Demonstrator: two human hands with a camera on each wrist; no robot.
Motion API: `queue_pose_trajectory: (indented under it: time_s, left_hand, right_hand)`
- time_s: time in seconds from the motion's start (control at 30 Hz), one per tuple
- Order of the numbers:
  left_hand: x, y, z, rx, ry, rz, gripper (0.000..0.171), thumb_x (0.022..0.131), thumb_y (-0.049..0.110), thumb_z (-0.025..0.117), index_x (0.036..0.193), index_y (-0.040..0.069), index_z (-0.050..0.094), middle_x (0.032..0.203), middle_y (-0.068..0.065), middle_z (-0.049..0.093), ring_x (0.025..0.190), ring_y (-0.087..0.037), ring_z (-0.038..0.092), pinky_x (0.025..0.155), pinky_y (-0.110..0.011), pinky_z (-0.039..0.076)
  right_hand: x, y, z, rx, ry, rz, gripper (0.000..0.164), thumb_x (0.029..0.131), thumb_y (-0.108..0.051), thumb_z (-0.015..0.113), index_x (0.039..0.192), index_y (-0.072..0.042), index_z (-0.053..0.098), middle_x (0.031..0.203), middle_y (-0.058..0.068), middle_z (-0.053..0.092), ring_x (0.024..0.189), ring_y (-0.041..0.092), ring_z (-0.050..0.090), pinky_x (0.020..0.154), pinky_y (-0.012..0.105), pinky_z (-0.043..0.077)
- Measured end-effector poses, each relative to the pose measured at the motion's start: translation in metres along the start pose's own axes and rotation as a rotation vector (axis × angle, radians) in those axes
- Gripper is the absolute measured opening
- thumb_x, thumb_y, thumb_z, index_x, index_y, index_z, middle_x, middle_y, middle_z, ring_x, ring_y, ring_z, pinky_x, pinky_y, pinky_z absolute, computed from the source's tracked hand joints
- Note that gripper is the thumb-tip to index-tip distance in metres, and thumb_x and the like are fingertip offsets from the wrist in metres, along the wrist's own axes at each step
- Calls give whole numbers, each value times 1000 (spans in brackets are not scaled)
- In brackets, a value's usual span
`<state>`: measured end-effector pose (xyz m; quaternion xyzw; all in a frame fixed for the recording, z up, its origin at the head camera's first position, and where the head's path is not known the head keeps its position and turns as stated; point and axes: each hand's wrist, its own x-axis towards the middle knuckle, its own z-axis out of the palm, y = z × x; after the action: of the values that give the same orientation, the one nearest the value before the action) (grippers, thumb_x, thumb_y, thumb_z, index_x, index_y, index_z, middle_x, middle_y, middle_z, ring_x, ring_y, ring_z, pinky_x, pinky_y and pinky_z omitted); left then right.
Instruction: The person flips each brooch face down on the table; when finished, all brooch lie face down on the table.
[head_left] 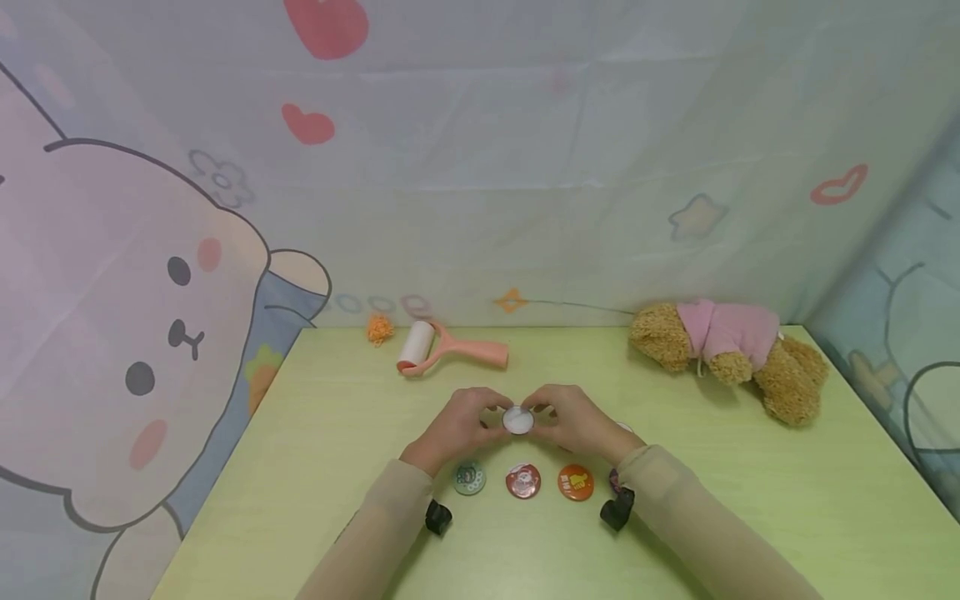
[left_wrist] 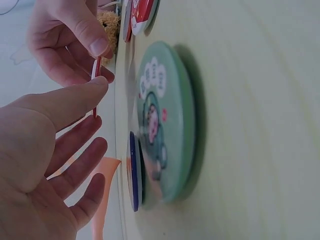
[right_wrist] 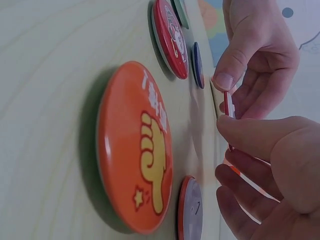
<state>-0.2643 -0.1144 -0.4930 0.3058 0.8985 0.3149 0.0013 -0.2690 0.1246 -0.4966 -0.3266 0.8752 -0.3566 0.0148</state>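
Observation:
Both hands pinch one thin round badge (head_left: 518, 420) between thumbs and fingers above the table. Its whitish back shows in the head view, and its edge looks red in the wrist views. My left hand (head_left: 461, 425) grips the left side, my right hand (head_left: 573, 421) the right. Below them on the table lie a green badge (head_left: 469, 477), a red badge (head_left: 523, 481) and an orange badge (head_left: 576, 482), printed sides up. A blue-edged badge (left_wrist: 134, 172) lies beyond the green one. Near the right hand is a red-rimmed badge (right_wrist: 192, 210) with a grey face.
A lint roller (head_left: 457, 350) with a pink handle lies toward the back of the table, beside a small orange bundle (head_left: 380, 329). At the back right lies a brown teddy bear (head_left: 727, 342) in a pink top. A printed cloth (head_left: 480, 167) hangs behind the table.

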Motion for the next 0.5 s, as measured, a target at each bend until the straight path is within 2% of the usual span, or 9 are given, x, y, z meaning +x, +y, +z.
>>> queue_pose_trajectory:
  time_s: [0.23,0.5]
  left_hand:
    - [-1,0,1,-11,-23,-36,30,89,18,86,118,11,78,119,-5,76,112,-28,68,94,-43,57]
    - [-1,-3,5,-25,-33,-1,25,90,15,85,114,12,78,115,-3,77,109,-23,70,91,-42,59]
  right_hand:
    - [0,1,1,-22,-12,-31,26,92,-14,83,116,-8,76,115,4,75,109,27,69,93,45,59]
    - [0,1,3,-41,-28,-51,25,92,-14,82,115,-9,76,114,2,76,109,25,69,97,45,57]
